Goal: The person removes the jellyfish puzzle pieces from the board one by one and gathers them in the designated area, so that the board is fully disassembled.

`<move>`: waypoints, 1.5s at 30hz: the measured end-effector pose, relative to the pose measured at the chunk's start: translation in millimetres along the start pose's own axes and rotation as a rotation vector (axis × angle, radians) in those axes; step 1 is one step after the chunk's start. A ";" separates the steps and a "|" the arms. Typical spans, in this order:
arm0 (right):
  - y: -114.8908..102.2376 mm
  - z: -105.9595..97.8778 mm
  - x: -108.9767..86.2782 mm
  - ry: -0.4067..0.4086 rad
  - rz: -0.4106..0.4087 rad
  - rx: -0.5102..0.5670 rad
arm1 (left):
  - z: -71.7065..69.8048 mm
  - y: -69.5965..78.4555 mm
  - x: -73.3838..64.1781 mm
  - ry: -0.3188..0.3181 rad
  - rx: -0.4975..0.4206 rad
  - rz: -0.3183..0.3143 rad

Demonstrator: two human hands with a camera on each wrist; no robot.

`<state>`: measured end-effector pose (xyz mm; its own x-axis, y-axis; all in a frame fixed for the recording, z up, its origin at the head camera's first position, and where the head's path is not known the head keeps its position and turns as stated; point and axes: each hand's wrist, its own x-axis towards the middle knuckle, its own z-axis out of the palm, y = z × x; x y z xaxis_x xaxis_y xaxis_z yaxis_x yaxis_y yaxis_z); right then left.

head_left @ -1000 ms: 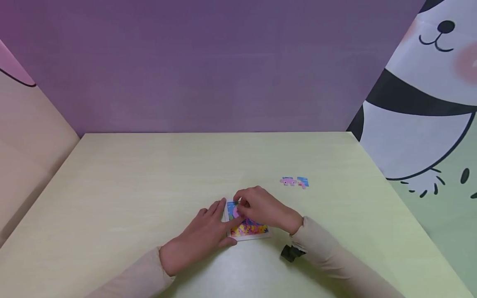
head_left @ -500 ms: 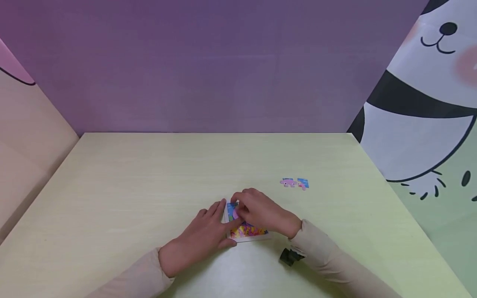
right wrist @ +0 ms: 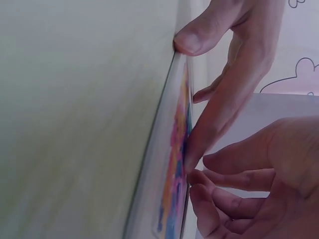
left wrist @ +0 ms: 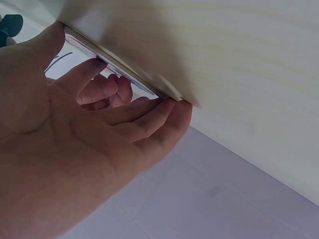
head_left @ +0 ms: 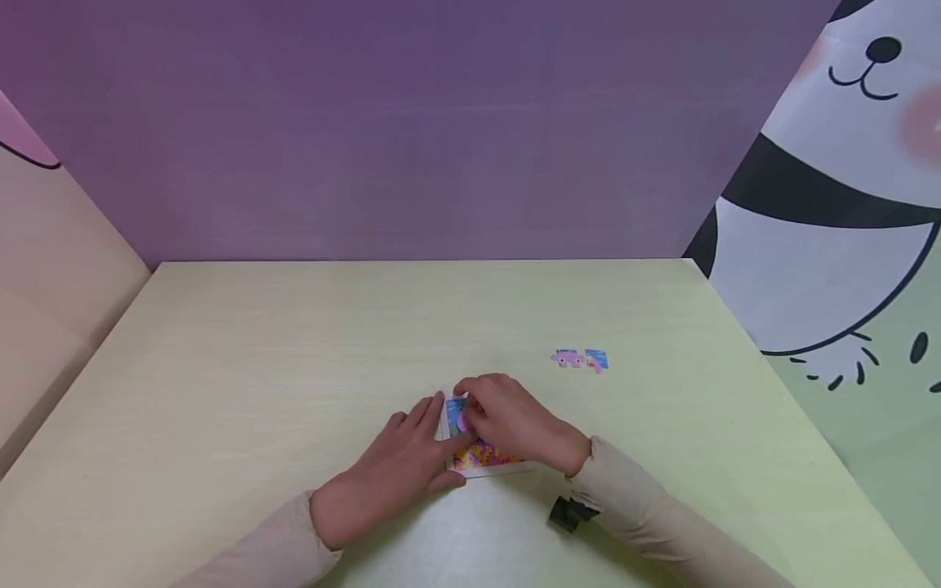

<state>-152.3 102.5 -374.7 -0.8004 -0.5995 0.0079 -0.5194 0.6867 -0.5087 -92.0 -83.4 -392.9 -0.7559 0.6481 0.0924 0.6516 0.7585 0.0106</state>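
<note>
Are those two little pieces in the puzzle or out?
Out: the pinker piece and the bluer piece lie on the table, apart from the white-bordered puzzle.

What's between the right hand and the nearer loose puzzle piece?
Just bare tabletop; the head view shows nothing lying between the right hand and the nearer loose puzzle piece.

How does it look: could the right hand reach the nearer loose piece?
Probably yes: the piece lies just beyond the right hand, and nothing visible blocks the way across the table.
</note>
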 end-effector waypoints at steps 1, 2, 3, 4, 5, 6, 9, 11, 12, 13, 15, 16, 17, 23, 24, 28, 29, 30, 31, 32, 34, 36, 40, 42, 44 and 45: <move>0.1 0.2 0.3 0.004 -0.001 -0.009 | 0.1 0.0 0.1 -0.003 -0.006 -0.001; 0.5 0.3 0.4 0.005 -0.003 -0.014 | 0.2 0.0 0.2 -0.002 -0.011 0.001; 1.0 0.1 0.2 0.005 -0.006 -0.020 | 0.3 -0.1 0.2 0.000 -0.010 0.002; 1.3 -0.2 0.0 0.006 -0.011 -0.020 | 0.6 -0.1 0.3 0.003 -0.009 0.005; 1.6 -0.4 -0.3 0.008 -0.015 -0.022 | 0.7 -0.1 0.4 0.010 -0.005 0.009; 1.7 -1.0 -0.9 0.010 -0.020 -0.021 | 0.6 -0.2 0.5 0.016 0.000 0.013; 3.0 -1.8 -2.7 0.026 -0.033 -0.035 | 1.1 -0.4 0.8 0.018 0.011 0.017; 3.9 -2.1 -3.8 0.038 -0.037 -0.046 | 1.4 -0.5 1.5 0.011 0.007 0.015; 4.2 -2.3 -4.0 0.044 -0.038 -0.052 | 1.6 -0.5 1.9 0.002 0.005 0.011; 4.8 -2.3 -4.1 0.049 -0.038 -0.055 | 1.7 -0.4 2.3 -0.006 0.004 0.008; 5.2 -2.6 -3.7 0.055 -0.036 -0.052 | 1.7 -0.2 3.1 -0.020 -0.001 0.001; 5.6 -2.8 -3.2 0.054 -0.032 -0.045 | 1.6 -0.1 3.4 -0.026 -0.002 -0.002; 5.7 -3.0 -2.8 0.052 -0.029 -0.039 | 1.4 0.1 3.6 -0.031 -0.002 -0.004; 7.4 -3.0 -1.2 0.016 -0.026 0.052 | 0.8 0.4 3.1 -0.040 -0.026 -0.017; 7.8 -2.7 -1.0 0.010 -0.026 0.067 | 0.8 0.4 3.0 -0.040 -0.030 -0.017; 8.6 -2.2 -0.5 -0.005 -0.013 0.095 | 1.0 0.2 2.7 -0.045 -0.040 -0.022; 8.6 -2.3 -0.2 -0.009 -0.011 0.101 | 1.0 0.1 2.5 -0.046 -0.041 -0.021; 8.5 -2.7 0.1 -0.013 -0.009 0.106 | 1.0 0.0 2.4 -0.044 -0.041 -0.020; 8.5 -3.2 0.4 -0.016 -0.012 0.112 | 0.7 -0.1 2.1 -0.042 -0.042 -0.020; 8.5 -3.8 0.6 -0.019 -0.013 0.121 | 0.5 -0.2 1.8 -0.037 -0.041 -0.016; 8.8 -5.4 0.7 -0.025 -0.022 0.154 | -0.2 -0.4 1.0 -0.028 -0.043 -0.010; 9.9 -6.7 0.9 -0.033 -0.032 0.194 | -1.0 -0.4 0.5 -0.022 -0.043 -0.006; 13.6 -7.9 1.6 -0.043 -0.045 0.253 | -1.4 -0.3 0.4 -0.021 -0.040 -0.004; 15.2 -7.8 2.0 -0.045 -0.045 0.260 | -1.3 -0.3 0.4 -0.022 -0.042 -0.004; 15.8 -8.3 1.9 -0.043 -0.049 0.268 | -1.2 -0.4 0.3 -0.022 -0.043 -0.002; 15.9 -8.8 1.8 -0.043 -0.049 0.274 | -1.1 -0.4 0.2 -0.019 -0.044 -0.001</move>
<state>-164.6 116.0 -375.2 -0.7599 -0.6500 0.0046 -0.4518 0.5230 -0.7228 -92.3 -83.6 -391.7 -0.7572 0.6490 0.0735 0.6529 0.7555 0.0544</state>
